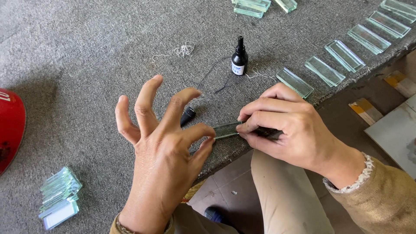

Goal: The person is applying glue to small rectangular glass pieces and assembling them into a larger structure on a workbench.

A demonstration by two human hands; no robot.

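Observation:
My right hand (286, 128) pinches a small rectangular glass strip (227, 129) that lies flat on the grey felt table (86, 65) near its front edge. My left hand (160, 143) hovers just left of it, fingers spread wide, with thumb and forefinger touching the strip's left end. A black bottle cap (187, 115) lies behind the left fingers. A small black bottle with a nozzle (239, 58) stands upright further back, among loose threads (180, 50).
A row of glass strips (346, 56) runs along the table's right edge. More glass pieces (253, 6) sit at the top. A stack of glass pieces (59, 197) lies at lower left. A red object (11, 125) is at the left edge.

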